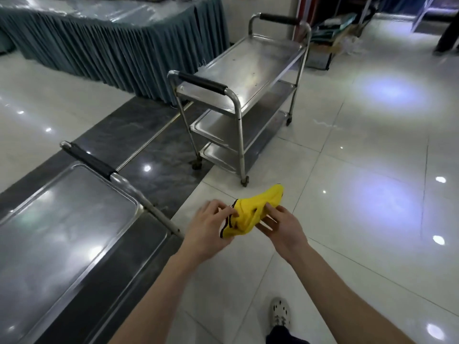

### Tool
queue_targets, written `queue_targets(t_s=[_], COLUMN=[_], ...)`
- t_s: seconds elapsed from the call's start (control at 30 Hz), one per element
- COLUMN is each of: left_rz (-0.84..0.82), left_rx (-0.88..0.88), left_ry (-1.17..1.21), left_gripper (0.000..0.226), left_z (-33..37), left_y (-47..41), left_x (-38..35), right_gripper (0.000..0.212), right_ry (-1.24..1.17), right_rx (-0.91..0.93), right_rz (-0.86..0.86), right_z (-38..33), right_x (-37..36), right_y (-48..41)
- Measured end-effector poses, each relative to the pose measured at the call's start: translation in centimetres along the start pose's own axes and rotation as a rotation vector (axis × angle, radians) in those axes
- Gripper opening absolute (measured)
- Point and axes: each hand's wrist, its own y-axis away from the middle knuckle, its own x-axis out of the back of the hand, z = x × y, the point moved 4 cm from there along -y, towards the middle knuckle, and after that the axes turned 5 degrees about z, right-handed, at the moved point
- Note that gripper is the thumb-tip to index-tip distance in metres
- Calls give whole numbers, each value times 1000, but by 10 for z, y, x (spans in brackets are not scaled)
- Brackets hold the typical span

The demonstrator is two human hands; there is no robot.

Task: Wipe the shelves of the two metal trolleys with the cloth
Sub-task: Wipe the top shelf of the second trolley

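A yellow cloth (250, 209) with a dark striped edge is bunched between both hands over the floor. My left hand (207, 227) grips its left end and my right hand (280, 225) pinches its right side. One metal trolley (67, 219) stands close at the lower left, showing its top shelf and a black-padded handle (87, 157). The second metal trolley (248, 78) stands ahead with three shelves, black handles at both ends and small wheels. Both hands are apart from either trolley.
A long table with a pleated teal skirt (111, 45) runs along the back left. Boxes and clutter (330, 43) sit behind the far trolley. The floor is glossy white tile with a dark marble strip (149, 135). My shoe (280, 311) shows at the bottom.
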Motion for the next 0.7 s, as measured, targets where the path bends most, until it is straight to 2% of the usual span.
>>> queue_targets(t_s=[0.1,0.2,0.23,0.33,0.4,0.47,0.57,0.7], left_rz=[96,234,271,207,191,230,372,476], left_rx=[9,-12,-30,-34,-47,-55,-5,128], left_ry=[39,-24,-41,-34,-51,-43,22,159], left_gripper=[34,22,28,77,81,66,35,19], left_z=[16,24,27,33,30,25,9,-17], left_y=[-46,-82,-93,-131,-162,-195,-250,-323], left_x=[-10,-10,-10,-12,-17,-21,-23,-12], right_gripper=[44,38,36,37,39,37,37,55], right_ry=[-17,-21,-31,-71,-95,-127,-135,-82], right_rx=[22,36,36,26,19,23,69,148], right_rz=[13,5,10,29,30,30,23,63], right_z=[-47,-89,-100,-131,-149,-168,-201,-240], right_x=[17,22,23,17,8,-3,-27,-54], right_y=[-31,-58,-69,-102,-124,-149,-189,-240])
